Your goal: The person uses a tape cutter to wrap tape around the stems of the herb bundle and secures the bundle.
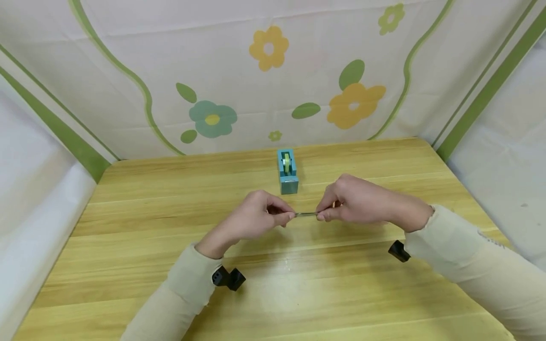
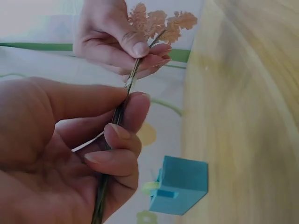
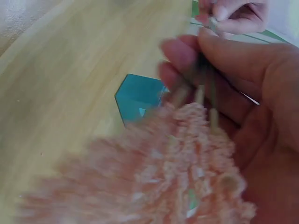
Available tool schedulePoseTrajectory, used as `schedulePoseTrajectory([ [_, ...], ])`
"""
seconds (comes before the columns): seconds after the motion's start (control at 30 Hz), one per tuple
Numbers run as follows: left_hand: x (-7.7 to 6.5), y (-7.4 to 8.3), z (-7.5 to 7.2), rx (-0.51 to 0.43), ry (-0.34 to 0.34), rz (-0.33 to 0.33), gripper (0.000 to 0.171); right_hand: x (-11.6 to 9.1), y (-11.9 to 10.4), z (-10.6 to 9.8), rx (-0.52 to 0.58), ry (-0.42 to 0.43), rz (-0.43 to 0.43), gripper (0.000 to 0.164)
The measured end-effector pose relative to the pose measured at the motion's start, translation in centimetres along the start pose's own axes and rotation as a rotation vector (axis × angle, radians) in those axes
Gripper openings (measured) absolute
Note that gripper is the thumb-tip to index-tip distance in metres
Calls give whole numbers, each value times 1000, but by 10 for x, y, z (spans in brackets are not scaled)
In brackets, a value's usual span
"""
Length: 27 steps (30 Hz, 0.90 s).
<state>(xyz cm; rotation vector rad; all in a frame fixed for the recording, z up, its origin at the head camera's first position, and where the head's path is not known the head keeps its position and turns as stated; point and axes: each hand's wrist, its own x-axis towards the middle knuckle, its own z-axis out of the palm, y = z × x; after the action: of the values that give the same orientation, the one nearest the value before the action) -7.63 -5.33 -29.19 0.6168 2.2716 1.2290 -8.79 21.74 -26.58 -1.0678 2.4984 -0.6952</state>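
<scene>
Both hands hold a small bunch of pink flowers (image 3: 187, 154) by its thin dark stems (image 1: 305, 214), close above the table. My left hand (image 1: 256, 215) pinches the stems between thumb and fingertips, and their lower ends run across its palm in the left wrist view. Nearer the blossoms, my right hand (image 1: 358, 201) pinches the same stems with thumb and fingers. A pale strip of tape (image 2: 130, 83) shows on the stems between the two hands. The flower heads are hidden by the right hand in the head view. Beyond the hands stands a blue tape dispenser (image 1: 288, 182).
The wooden table (image 1: 141, 218) runs back to a white cloth (image 1: 239, 71) printed with flowers and green lines. Yellowish-green tape (image 1: 287, 162) sits in the dispenser. Black wrist devices (image 1: 229, 278) hang below the sleeves.
</scene>
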Motion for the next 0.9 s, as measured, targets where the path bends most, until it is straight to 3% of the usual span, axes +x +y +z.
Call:
schedulePoseTrajectory([
  [0.13, 1, -2, -8, 14, -62, -28, 24, 1, 2, 6, -76, 147, -64, 6],
  [0.23, 2, -7, -12, -5, -88, -26, 19, 3, 3, 10, -129, 195, -52, 5],
  [0.33, 4, -13, -14, -27, -86, -9, 16, 4, 1, 11, -131, 164, 7, 7],
  [0.47, 5, -18, -14, -33, -70, 9, 15, 5, 2, 8, -81, 27, 100, 7],
  [0.57, 5, -20, -14, -2, -53, 22, 15, 4, 4, 7, -51, -45, 118, 12],
  [0.63, 5, -21, -14, 20, -49, 29, 15, 3, 5, 8, -43, -34, 100, 11],
  [0.8, 5, -22, -17, 50, -97, 17, 21, 0, 6, 14, -108, 104, 34, 8],
  [0.9, 3, -23, -19, 27, -113, 0, 22, 1, 5, 14, -135, 139, 62, 13],
])
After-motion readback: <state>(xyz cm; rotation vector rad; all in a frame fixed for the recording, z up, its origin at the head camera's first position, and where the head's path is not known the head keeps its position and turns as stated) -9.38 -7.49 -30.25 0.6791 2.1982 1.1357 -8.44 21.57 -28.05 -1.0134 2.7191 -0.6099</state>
